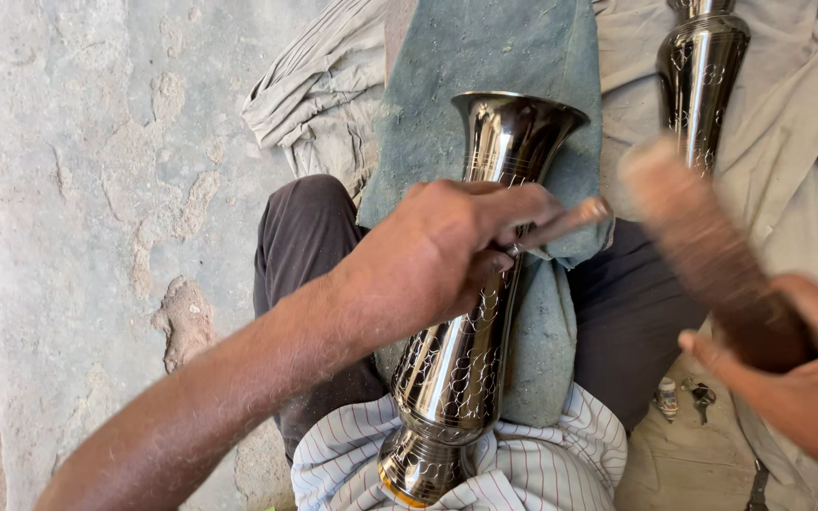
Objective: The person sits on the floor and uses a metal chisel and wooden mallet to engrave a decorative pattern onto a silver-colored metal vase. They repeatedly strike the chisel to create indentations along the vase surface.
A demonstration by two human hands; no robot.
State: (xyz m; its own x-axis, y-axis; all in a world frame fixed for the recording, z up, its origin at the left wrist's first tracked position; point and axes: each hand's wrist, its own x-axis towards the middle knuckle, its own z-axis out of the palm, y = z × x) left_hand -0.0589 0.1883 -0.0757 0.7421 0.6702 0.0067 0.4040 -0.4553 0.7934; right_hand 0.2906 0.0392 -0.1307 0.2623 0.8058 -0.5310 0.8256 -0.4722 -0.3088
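Head view: your left hand [447, 248] pinched a thin punch [560, 224] against the metal vase [471, 312], which lay across your lap on grey cloth [485, 57]. Right hand [797, 378], fingers wrapped round wooden mallet [712, 251]. Advice: keep punch steady, light taps. Vase shiny, w/ engraved scale pattern.

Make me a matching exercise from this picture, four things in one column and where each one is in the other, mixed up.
Things:
1. left hand
2. right hand
3. second metal vase
4. striped cloth

Places:
A. lying top right on beige fabric
B. under the base of the engraved vase
C. holding a thin tool against the engraved vase
D. gripping a wooden mallet

Pairs: 1-C, 2-D, 3-A, 4-B
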